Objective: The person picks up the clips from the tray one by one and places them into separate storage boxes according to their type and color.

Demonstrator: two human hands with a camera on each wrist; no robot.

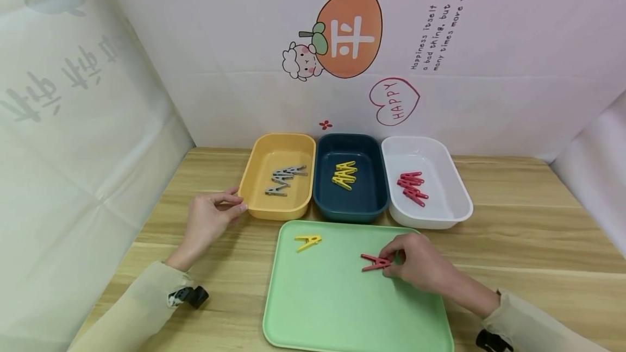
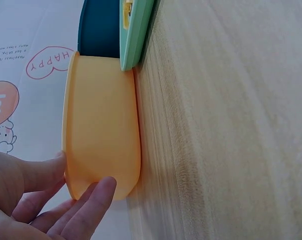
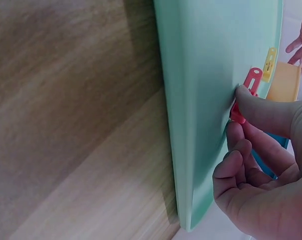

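Observation:
My right hand [image 1: 415,262] pinches a red clothespin [image 1: 374,263] between thumb and fingers over the green tray [image 1: 342,308]. In the right wrist view the red clothespin [image 3: 252,80] sticks out past the thumb, its other end between the fingertips. A yellow clothespin [image 1: 309,242] lies near the tray's far left corner. My left hand [image 1: 210,224] rests at the near left corner of the yellow bin [image 1: 279,213]. In the left wrist view its thumb is at the rim and the fairly straight fingers [image 2: 93,207] lie along the outer wall.
Behind the tray, three bins stand side by side. Several grey clothespins [image 1: 283,174] lie in the yellow bin, several yellow clothespins [image 1: 344,174] in the dark blue bin [image 1: 349,216], and several red clothespins [image 1: 413,188] in the white bin [image 1: 455,189]. A printed cloth [image 1: 244,42] hangs behind.

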